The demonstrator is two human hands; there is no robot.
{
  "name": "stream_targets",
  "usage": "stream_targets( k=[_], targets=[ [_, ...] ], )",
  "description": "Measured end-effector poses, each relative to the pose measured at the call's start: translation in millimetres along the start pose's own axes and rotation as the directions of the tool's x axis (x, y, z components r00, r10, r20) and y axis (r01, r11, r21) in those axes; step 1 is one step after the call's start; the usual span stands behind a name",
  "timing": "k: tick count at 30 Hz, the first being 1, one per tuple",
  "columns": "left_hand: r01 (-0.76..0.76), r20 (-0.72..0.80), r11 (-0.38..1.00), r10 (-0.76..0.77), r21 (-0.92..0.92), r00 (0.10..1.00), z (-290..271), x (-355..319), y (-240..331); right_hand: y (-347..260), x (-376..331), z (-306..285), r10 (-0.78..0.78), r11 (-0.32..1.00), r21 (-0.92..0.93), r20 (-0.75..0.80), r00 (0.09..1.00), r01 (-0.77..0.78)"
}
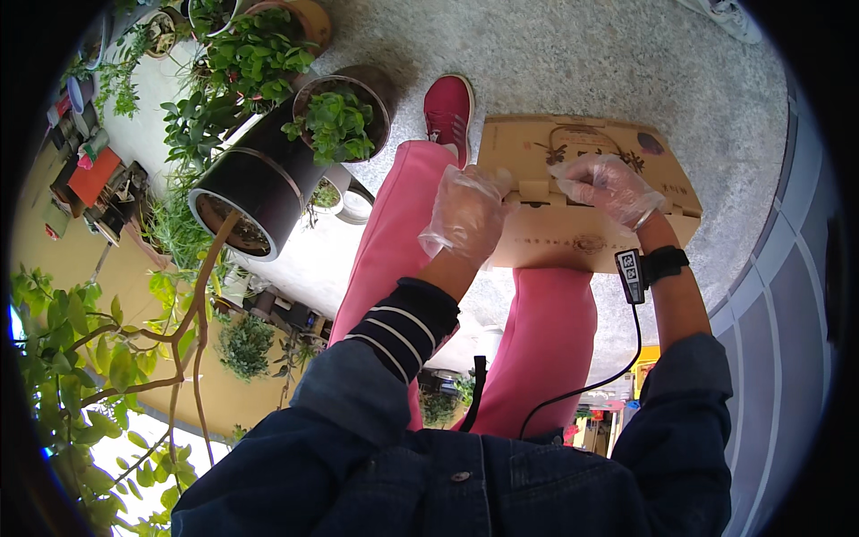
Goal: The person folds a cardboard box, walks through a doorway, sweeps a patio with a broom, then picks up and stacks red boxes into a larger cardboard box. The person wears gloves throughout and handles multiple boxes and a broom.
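A brown cardboard box point(573, 234) with dark printed patterns lies in front of me, close to my pink-trousered legs. A small tab point(535, 190) sticks out at the edge of its lid. My left hand point(467, 213), in a clear plastic glove, is closed at the box's left side, its fingertips by the tab. On the tab's other side, my right hand point(610, 190), gloved the same way, has its fingers curled and pinched at the lid's edge. The fingertips of both hands are partly hidden by the crinkled plastic.
Potted plants point(338, 121) stand to the left, with a tall black planter point(255, 179) among them. A leafy branch point(201, 313) reaches in at the lower left. A black cable point(591, 387) hangs from a small device point(631, 276) at my right wrist. My red shoe point(449, 112) is left of the box.
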State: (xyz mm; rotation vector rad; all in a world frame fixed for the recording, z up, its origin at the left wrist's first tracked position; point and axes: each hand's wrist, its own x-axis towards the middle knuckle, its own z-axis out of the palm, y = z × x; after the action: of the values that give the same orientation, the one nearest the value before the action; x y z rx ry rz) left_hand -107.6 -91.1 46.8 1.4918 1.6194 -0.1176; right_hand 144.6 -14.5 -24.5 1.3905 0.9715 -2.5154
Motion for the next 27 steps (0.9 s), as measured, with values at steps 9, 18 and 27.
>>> stream_targets(
  k=[9,18,27],
  targets=[
    [-0.100,-0.040,0.981,0.095,-0.165,0.995,11,4,-13,-15,-23,35,-0.390,0.567,-0.786,0.005,0.921,0.245],
    [-0.162,-0.063,0.977,0.155,-0.139,0.986,43,5,-23,16,-13,43,-0.475,0.656,-0.693,-0.071,0.877,0.299],
    [-0.165,-0.125,0.986,0.160,-0.028,0.979,46,3,-20,31,-9,44,-0.309,0.874,-0.439,-0.168,0.936,0.210]
  ],
)
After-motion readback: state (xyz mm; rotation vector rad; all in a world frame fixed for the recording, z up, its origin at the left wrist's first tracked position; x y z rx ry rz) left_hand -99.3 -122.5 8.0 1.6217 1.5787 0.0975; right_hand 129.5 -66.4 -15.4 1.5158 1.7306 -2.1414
